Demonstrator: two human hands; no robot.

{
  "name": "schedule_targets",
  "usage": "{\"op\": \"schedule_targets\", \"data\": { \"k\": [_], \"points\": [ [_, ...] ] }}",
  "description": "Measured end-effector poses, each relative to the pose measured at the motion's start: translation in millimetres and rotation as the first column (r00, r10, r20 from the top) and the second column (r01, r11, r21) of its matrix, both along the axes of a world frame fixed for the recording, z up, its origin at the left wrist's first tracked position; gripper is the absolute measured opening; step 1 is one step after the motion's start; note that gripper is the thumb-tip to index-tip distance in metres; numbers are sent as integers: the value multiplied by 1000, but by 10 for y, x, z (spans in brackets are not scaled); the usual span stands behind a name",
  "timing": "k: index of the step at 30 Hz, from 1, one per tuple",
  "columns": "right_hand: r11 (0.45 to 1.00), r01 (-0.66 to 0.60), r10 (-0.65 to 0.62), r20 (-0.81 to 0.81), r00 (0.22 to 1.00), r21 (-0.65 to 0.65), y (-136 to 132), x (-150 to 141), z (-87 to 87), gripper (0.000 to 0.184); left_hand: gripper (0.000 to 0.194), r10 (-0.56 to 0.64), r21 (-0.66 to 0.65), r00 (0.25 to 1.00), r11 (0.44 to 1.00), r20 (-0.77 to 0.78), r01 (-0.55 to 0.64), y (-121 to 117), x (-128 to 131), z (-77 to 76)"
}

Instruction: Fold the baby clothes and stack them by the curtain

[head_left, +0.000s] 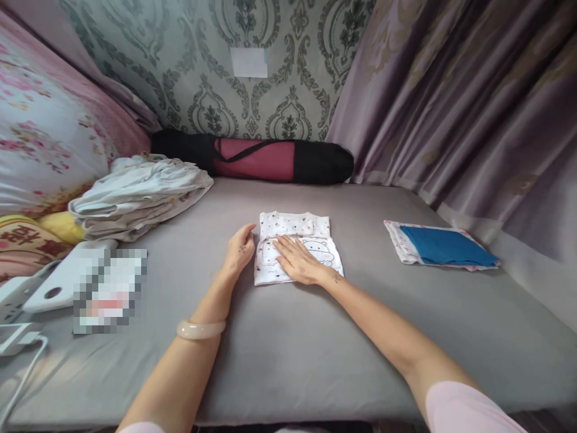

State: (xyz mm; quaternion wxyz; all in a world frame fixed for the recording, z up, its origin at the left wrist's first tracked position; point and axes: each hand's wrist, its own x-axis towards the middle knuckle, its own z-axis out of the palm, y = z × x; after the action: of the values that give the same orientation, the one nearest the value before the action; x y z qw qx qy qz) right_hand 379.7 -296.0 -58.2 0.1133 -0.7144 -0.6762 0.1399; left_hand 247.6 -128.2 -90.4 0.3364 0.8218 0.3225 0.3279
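Observation:
A small white garment [295,224], folded and printed with little dark figures and a cartoon animal face, lies flat on the grey sheet in front of me. My right hand [299,261] rests palm down across its lower half, fingers stretched out, hiding part of the print. Just left of the cloth, my left hand [241,248] is set on the sheet near its edge, fingers pointing forward and holding nothing. Whether its fingertips touch the fabric is hard to see. A pale bangle [201,329] circles my left forearm.
A folded blue cloth [451,245] lies on another printed piece [396,240] at the right. At left are a pile of pale cloths [144,189], a white box-like device [67,279], a blurred item [110,291] and a cable [27,367]. A red and black roll bag [256,161] lines the wall.

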Motion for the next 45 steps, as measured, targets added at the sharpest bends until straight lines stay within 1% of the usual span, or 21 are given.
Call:
{"op": "schedule_targets", "data": {
  "k": [2,3,6,8,10,12,14,17,19,21,23,25,27,28,30,32,35,37,39,42,45],
  "points": [
    [999,40,-41,15,999,29,-94,61,59,63,39,-35,62,999,997,-34,37,-25,2,21],
    [995,89,-92,49,995,53,-153,102,74,63,39,-69,104,996,992,-52,74,-43,8,28],
    [947,301,-317,175,932,113,-332,249,28,64,44,-201,235,965,943,-167,237,-113,36,24],
    [907,412,-420,213,882,83,-419,343,-61,66,51,-247,259,910,904,-332,340,-164,52,0],
    [890,455,-449,219,867,23,-464,409,-151,67,58,-252,227,830,885,-498,406,-201,60,-33],
    [886,463,-451,211,867,-6,-473,442,-199,67,61,-242,202,770,879,-590,431,-214,57,-63],
    [887,461,-450,196,871,-16,-471,444,-183,68,62,-229,205,749,876,-621,438,-210,50,-72],
    [901,433,-423,159,892,-29,-491,373,-71,66,61,-191,232,741,874,-644,428,-222,51,-17],
    [930,367,-364,137,921,1,-525,267,1,63,59,-146,291,754,862,-641,415,-276,70,58],
    [963,269,-271,118,955,32,-561,135,31,61,58,-130,353,771,833,-623,426,-375,102,131],
    [982,186,-187,87,979,15,-586,21,21,61,59,-187,358,754,791,-630,496,-498,136,168],
    [988,152,-151,41,988,-24,-598,-34,1,62,61,-266,299,698,761,-665,575,-610,154,158],
    [989,137,-139,-26,990,-63,-599,-13,5,64,64,-322,228,648,753,-691,617,-677,148,123],
    [988,127,-133,-72,989,-82,-594,22,22,64,65,-340,203,637,755,-692,624,-688,140,107],
    [988,113,-129,-171,977,-101,-568,122,79,63,65,-364,189,644,757,-673,625,-670,131,100],
    [988,141,-151,-205,967,-61,-508,235,146,62,60,-351,226,692,770,-631,597,-614,162,133],
    [970,237,-231,-96,968,50,-332,381,206,61,52,-268,330,787,798,-555,505,-515,326,217],
    [953,289,-291,8,957,93,-174,455,193,61,51,-213,373,817,808,-536,456,-460,498,248],
    [942,312,-324,90,942,126,-22,511,132,61,51,-158,406,832,815,-532,414,-420,669,232],
    [944,309,-322,133,937,112,122,563,-14,59,52,-128,394,820,829,-558,397,-375,836,136],
    [951,303,-309,113,944,62,158,586,-129,60,55,-176,282,751,853,-637,439,-336,882,47]
  ]
}}
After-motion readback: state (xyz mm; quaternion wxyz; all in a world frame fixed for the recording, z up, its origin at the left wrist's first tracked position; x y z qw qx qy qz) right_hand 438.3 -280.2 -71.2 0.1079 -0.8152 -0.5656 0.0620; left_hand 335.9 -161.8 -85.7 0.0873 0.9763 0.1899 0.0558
